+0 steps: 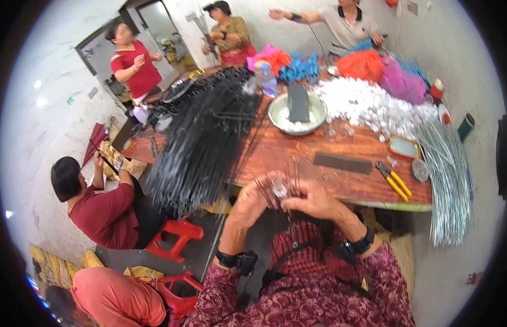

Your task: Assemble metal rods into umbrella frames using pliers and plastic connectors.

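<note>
While thin dark rods [296, 173] are gripped by the left hand [249, 203] and right hand [313, 197] at the table's [349, 188] near edge, their tips are pointed bodyward-away, fanned; a clear piece [279, 188] is held between both hands.

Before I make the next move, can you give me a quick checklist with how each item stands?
1. Left hand on the thin dark rods: ok.
2. Right hand on the rods too: ok.
3. Clear piece fixed to the rods: cannot tell; it shows between the hands, but too small.
4. Yellow-handled pliers away from the hands: ok, lying on the table to the right.
5. Silver wire bundle wholly on the table: not ok, its near end hangs over the edge.
</note>
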`<state>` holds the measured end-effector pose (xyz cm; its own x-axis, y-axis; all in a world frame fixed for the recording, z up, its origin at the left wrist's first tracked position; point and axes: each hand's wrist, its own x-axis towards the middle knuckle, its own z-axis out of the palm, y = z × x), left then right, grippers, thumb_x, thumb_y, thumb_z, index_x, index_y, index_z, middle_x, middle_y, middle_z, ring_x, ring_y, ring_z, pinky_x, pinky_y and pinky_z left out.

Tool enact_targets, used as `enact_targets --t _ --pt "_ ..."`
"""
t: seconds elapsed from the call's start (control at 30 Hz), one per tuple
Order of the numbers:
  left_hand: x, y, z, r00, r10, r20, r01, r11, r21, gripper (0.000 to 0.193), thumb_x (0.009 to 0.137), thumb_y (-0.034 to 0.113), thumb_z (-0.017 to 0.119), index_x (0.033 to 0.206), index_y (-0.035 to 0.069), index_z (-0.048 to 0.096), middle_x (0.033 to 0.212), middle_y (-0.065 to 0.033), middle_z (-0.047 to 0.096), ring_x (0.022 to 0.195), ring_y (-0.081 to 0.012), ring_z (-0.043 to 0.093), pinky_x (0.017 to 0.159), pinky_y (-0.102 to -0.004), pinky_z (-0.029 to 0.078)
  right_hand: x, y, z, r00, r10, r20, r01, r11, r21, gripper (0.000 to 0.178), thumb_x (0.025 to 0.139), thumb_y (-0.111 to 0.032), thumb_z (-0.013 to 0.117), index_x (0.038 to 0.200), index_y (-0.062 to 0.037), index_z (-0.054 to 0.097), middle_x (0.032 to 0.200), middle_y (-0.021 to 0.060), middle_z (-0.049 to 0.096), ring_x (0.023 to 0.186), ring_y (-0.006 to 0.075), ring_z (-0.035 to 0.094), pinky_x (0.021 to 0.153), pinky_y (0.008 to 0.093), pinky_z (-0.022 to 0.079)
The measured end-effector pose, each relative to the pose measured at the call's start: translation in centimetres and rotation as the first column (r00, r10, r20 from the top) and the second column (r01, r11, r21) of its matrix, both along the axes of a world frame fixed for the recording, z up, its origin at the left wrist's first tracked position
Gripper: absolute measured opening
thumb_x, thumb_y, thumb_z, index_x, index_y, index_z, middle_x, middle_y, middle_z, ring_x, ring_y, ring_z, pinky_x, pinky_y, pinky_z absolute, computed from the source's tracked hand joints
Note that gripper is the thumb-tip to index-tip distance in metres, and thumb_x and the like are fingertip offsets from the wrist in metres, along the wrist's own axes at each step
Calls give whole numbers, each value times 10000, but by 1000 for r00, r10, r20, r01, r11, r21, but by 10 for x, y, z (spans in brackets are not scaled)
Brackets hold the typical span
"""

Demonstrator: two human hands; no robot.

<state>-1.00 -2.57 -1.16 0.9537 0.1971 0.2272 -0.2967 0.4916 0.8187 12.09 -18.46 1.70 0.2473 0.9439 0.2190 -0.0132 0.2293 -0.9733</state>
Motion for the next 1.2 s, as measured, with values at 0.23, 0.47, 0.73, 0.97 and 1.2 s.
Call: enact_targets --t 0.23,0.47,0.73,0.97,1.2 --pt "-9 -32 38 917 377 131 -393 793 466 948 713 339 830 1413 -48 320 1297 -133 520 1167 -223 532 963 -349 441 2 12 -9 992 -102 67 98 993 66 114 825 -116 637 836 -9 600 662 15 594 624 69 524 564 257 416" --pt "-6 -39 49 827 562 -14 -458 687 564 397 802 -21 707 1180 -60 591 980 -80 670 854 -121 633 769 -242 515 0 6 -9 978 -155 138 151 988 37 189 816 -130 651 953 2 642 739 44 640 685 98 573 628 279 466" --pt "-19 -26 52 878 473 -76 -344 731 589 336 803 -20 707 1126 -65 626 945 -88 682 828 -118 634 744 -229 515 -7 -5 -2 966 -117 233 112 993 32 239 836 -178 703 1007 -20 648 822 4 642 755 87 567 700 269 468" --pt "-17 -24 53 881 470 -50 -340 703 625 328 832 7 684 1145 -61 614 983 -83 673 882 -123 623 783 -238 507 8 -8 -7 988 -24 153 22 1000 15 340 848 -289 713 1049 -26 634 914 10 632 855 96 560 771 271 457" --pt "-15 -21 50 897 440 -44 -328 730 599 336 830 10 687 1149 -61 611 1010 -85 666 897 -120 619 794 -236 503 10 -5 -14 999 -24 -44 26 999 38 302 887 -271 662 1006 6 640 846 20 646 805 90 588 738 264 478"
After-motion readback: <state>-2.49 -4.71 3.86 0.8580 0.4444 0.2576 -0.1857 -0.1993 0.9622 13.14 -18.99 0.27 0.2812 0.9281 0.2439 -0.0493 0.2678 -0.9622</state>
